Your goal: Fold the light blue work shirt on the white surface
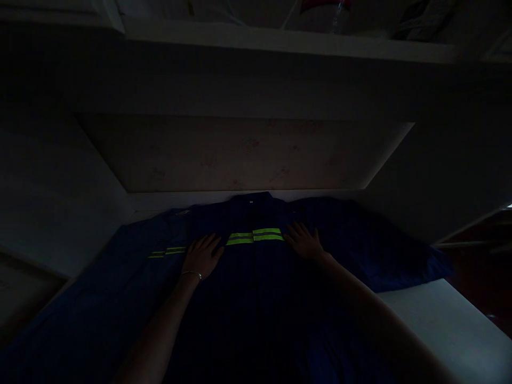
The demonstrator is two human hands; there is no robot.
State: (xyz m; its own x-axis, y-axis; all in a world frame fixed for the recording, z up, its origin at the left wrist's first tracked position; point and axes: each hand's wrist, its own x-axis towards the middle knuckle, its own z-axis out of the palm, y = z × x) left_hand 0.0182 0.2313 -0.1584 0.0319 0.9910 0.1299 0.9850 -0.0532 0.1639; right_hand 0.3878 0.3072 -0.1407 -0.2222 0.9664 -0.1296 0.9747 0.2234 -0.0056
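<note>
A dark blue work jacket (pixel 256 282) lies spread front side up, its collar at the far end near the back wall. Across its chest runs a yellow-green reflective stripe (pixel 268 234) with a grey band. My left hand (pixel 204 256) rests flat on the chest, just left of the stripe, fingers spread; a thin bracelet (pixel 192 274) circles the wrist. On the other side my right hand (pixel 304 241) lies flat by the stripe's right end, fingers apart. Another blue garment (pixel 132 266) with thin yellow-green stripes lies at the left. The lower part of the jacket is lost in darkness.
The garments lie on a white surface (pixel 448 314), bare at the right front. Behind is a panel (pixel 248 154) with a faint floral pattern, between side walls. Overhead runs a shelf edge (pixel 280 40) with items on it. The scene is very dark.
</note>
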